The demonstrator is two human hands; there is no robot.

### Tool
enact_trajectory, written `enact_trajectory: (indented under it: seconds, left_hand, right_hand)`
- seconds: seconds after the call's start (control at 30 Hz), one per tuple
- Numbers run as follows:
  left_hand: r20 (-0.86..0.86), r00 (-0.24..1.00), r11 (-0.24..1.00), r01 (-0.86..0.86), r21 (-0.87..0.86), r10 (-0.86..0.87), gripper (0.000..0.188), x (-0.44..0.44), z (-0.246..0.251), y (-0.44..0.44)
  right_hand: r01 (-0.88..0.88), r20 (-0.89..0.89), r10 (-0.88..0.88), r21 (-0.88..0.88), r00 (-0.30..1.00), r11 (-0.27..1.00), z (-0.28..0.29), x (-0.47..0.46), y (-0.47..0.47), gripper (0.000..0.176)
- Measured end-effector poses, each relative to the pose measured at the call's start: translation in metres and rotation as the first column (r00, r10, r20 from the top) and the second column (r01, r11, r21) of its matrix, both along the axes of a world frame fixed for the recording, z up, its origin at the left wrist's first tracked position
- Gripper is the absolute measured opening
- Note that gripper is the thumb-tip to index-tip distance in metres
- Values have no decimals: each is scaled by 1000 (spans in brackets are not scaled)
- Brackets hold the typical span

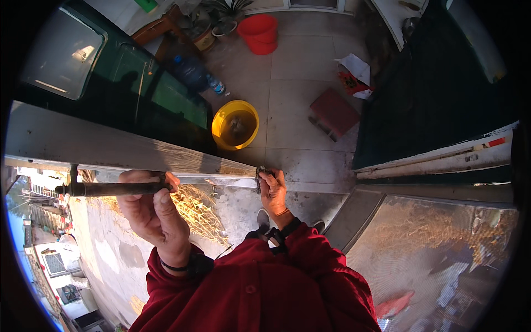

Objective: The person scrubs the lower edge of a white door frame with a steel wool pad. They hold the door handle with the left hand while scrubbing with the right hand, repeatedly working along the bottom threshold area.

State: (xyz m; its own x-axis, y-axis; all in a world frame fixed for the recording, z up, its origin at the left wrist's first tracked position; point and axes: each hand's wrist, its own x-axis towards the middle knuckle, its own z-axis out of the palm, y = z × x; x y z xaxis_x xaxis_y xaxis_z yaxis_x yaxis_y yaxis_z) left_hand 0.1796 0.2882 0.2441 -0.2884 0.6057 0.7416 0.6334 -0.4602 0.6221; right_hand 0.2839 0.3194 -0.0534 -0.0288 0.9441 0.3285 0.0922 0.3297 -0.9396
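Observation:
My left hand [159, 207] grips the end of a dark metal pull handle [120, 189] on an open green door [120, 83]. The thumb rests on the handle's near end, and the other fingers are partly hidden behind it. With my right hand [274, 191] I pinch a dark, fuzzy scouring pad [260, 178], perhaps steel wool. It touches the end of the door's pale, worn edge [182, 157], where that edge meets the doorway opening. Just inside the doorway, a yellow basin [256, 124] holds brownish water with a greyish lump in it.
Beyond the basin stand a red bucket [259, 35], a small bottle [215, 84], a large water bottle [191, 74] and potted plants [226, 27]. A dark red stool [335, 111] and a bag [356, 76] lie to the right, near another green door leaf [435, 91]. A mesh screen [427, 249] fills the lower right.

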Motion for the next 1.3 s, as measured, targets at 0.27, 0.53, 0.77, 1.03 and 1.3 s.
enact_trajectory:
  seconds: [0.27,0.53,0.77,1.03,1.3]
  left_hand:
    - [-10,1000,1000,23,-7,-24,20,-2,-1,0]
    - [-6,1000,1000,-9,8,9,19,1,-2,4]
    - [-30,998,998,-51,23,51,19,5,-1,5]
    - [-15,999,999,-34,27,34,18,4,-1,6]
    - [-28,999,999,-33,39,34,18,2,-2,10]
  right_hand:
    - [-346,-383,142,-542,913,766,-83,25,20,16]
    - [-313,-545,-39,-537,838,783,-50,-7,12,9]
    - [-180,-276,-12,-660,961,730,-34,-2,18,8]
    - [-145,-242,-29,-666,970,731,-30,-4,19,7]
    - [-90,-227,-76,-642,971,762,-33,-7,17,8]
